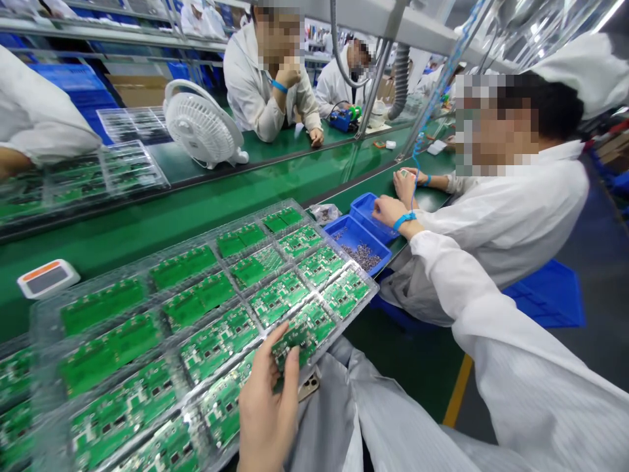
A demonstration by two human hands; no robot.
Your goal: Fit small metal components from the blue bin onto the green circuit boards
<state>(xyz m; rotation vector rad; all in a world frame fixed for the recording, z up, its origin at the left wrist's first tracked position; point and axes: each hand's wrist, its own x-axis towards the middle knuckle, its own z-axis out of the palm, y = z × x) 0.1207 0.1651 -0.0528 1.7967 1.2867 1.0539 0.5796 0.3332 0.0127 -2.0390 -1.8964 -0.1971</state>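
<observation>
My left hand (270, 400) pinches a green circuit board (295, 341) between thumb and fingers, at the near edge of a clear plastic tray (170, 357). Several more green boards lie in the tray's compartments. With a blue band on its wrist, my right hand (392, 213) reaches over the farther blue bin (362, 204). Its fingers are bent together, and whatever is in them is too small or hidden to make out. Just in front of that hand, the nearer blue bin (377, 262) contains many small metal parts (361, 254).
Behind the bins lies a plastic bag (325, 212). A white fan (201, 124) and a white-and-orange device (48, 278) are on the green bench. A co-worker (511, 216) sits close on the right; others sit across. A blue coiled cord (417, 147) hangs near my right hand.
</observation>
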